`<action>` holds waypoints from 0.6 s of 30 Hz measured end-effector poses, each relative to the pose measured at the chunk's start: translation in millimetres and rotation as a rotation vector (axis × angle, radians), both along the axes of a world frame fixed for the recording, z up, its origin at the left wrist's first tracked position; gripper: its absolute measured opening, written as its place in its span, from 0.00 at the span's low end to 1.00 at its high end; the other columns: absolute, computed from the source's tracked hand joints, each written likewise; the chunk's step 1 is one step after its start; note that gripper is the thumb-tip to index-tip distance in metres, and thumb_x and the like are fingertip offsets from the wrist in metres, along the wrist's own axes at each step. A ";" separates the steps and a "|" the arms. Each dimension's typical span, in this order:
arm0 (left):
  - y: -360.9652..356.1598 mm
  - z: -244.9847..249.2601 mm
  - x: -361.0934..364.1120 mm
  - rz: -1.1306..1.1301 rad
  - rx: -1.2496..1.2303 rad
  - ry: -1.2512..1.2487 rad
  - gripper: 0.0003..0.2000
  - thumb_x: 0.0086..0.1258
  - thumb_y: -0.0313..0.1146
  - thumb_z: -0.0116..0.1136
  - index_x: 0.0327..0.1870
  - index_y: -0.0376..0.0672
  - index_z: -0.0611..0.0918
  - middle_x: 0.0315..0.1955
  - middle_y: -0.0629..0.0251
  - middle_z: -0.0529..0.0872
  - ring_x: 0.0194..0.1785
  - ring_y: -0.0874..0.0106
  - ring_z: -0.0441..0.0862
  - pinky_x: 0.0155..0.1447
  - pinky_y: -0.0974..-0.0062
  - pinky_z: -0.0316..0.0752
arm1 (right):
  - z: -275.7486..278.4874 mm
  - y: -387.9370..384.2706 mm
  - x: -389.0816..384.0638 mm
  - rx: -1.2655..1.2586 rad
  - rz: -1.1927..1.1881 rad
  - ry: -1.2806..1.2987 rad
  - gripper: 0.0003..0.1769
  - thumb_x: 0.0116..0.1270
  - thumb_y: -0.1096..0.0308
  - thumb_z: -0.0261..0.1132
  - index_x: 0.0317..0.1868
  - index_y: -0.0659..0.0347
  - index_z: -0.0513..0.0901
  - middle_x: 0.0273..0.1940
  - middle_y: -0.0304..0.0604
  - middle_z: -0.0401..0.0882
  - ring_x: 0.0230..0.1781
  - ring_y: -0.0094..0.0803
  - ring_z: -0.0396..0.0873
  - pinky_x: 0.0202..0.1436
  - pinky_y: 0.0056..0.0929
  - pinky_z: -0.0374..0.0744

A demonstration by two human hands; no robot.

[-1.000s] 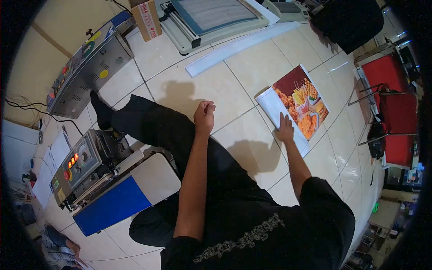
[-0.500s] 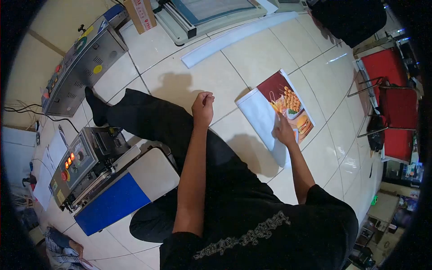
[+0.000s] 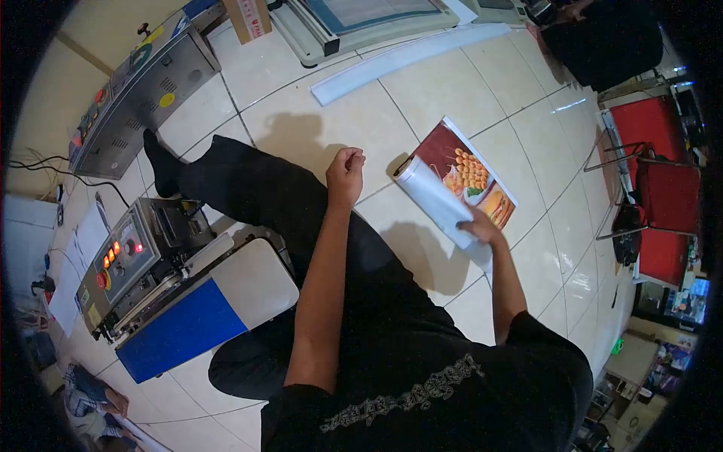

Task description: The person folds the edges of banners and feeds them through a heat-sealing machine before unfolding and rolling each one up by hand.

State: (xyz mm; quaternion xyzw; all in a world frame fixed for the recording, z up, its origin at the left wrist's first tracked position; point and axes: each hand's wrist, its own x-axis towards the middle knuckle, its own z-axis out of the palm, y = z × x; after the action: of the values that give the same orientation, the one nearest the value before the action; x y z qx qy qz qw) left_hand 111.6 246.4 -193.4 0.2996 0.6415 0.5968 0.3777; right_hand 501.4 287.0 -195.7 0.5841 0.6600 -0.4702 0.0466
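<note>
- A printed food poster (image 3: 473, 175) lies on the floor just ahead of the right hand (image 3: 482, 226); its near edge is curled up into a white tube (image 3: 433, 197), while the pictured half lies flat beyond it.
- The right hand is closed over the near end of the tube, fingers wrapped across the top and pressing it to the tiles.
- The left hand (image 3: 345, 172) is curled into a loose fist and holds nothing that shows; it hovers well to the left of the poster, over the person's outstretched leg (image 3: 248, 196).
- By the look of it, the rolling is roughly half done — the plain margin is wound in, the food pictures are not yet taken up.
- Left of the left hand stands a small machine with lit red buttons (image 3: 124, 260) and a blue-and-white panel (image 3: 199, 309); a grey metal cabinet (image 3: 143, 94) sits further out.
- Ahead of both hands: a long white strip (image 3: 407, 60) on the tiled floor (image 3: 452, 98), then a paper cutter (image 3: 361, 19); red chairs (image 3: 651, 158) stand far right of the right hand.
</note>
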 end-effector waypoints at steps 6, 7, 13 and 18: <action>3.2 1.6 0.9 0.028 0.031 -0.002 0.07 0.71 0.30 0.56 0.43 0.37 0.82 0.33 0.62 0.87 0.38 0.73 0.84 0.46 0.75 0.77 | -50.2 55.7 3.4 0.392 0.026 -0.037 0.51 0.56 0.47 0.70 0.73 0.65 0.58 0.71 0.61 0.60 0.73 0.48 0.60 0.73 0.46 0.62; 3.1 5.1 1.6 0.012 0.017 0.012 0.07 0.71 0.29 0.56 0.43 0.37 0.81 0.33 0.62 0.87 0.37 0.73 0.84 0.46 0.75 0.77 | -38.2 39.1 -21.9 0.342 0.192 -0.497 0.56 0.55 0.45 0.70 0.76 0.63 0.51 0.76 0.60 0.46 0.77 0.51 0.48 0.72 0.63 0.56; -21.6 8.2 17.7 0.005 0.212 -0.009 0.06 0.71 0.30 0.57 0.43 0.39 0.81 0.30 0.66 0.85 0.32 0.78 0.78 0.41 0.77 0.75 | -34.4 5.1 -39.0 0.582 0.364 -0.312 0.44 0.60 0.61 0.65 0.74 0.64 0.57 0.70 0.69 0.58 0.74 0.58 0.55 0.74 0.47 0.61; -129.7 97.3 0.1 -0.254 -0.043 -0.078 0.08 0.74 0.29 0.54 0.48 0.36 0.80 0.38 0.63 0.85 0.44 0.76 0.80 0.53 0.76 0.75 | -0.9 36.3 -76.6 0.801 0.246 0.031 0.29 0.65 0.73 0.53 0.69 0.60 0.69 0.50 0.65 0.80 0.48 0.54 0.81 0.53 0.43 0.78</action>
State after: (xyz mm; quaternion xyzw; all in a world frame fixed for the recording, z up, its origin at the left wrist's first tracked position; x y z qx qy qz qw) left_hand 111.7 116.7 -96.1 0.3470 0.5959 0.5415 0.4810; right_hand 424.8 323.3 -196.6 0.4658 0.8560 -0.1761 -0.1386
